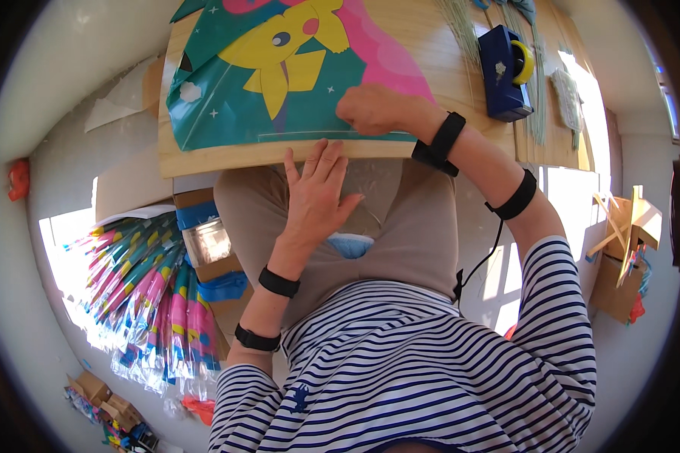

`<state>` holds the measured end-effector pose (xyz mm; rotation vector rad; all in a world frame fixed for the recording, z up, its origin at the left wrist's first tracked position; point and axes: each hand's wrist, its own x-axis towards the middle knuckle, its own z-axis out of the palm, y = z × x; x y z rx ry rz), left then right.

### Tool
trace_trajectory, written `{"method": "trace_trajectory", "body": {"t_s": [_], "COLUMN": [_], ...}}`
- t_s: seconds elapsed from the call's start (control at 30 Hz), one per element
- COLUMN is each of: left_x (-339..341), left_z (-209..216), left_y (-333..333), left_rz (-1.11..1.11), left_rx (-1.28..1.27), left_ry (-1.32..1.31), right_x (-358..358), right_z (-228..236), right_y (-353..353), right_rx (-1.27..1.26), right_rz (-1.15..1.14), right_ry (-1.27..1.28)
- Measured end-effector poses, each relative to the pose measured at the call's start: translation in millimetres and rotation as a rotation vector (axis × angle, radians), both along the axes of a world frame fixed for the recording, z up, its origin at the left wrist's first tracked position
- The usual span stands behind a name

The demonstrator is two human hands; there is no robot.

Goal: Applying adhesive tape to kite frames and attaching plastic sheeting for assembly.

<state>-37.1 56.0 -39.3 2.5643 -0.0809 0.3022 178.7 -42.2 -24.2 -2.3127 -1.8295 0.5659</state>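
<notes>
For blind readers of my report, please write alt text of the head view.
A seated person's right hand curls over a green-and-pink sheet with a yellow cartoon character on a wooden table; the left hand lies open at its near edge. At right is a blue tape dispenser; wrapped bundles fan out at lower left.

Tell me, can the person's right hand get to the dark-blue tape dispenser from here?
Probably yes: the tape dispenser stands on the same wooden tabletop, to the right of the right hand, and nothing upright appears to stand between them.
</notes>
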Motion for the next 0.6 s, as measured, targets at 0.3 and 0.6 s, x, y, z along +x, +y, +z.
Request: {"method": "trace_trajectory", "body": {"t_s": [0.3, 0.6], "left_x": [11, 19], "left_z": [-2, -12], "left_y": [-9, -13], "left_rz": [-0.048, -0.055], "left_rx": [-0.038, 0.034], "left_ry": [-0.020, 0.014], "right_x": [4, 3], "right_z": [-6, -3], "right_y": [2, 5], "right_rx": [0.019, -0.027], "right_rz": [0.027, 0.011], "right_ry": [-0.015, -0.032]}}
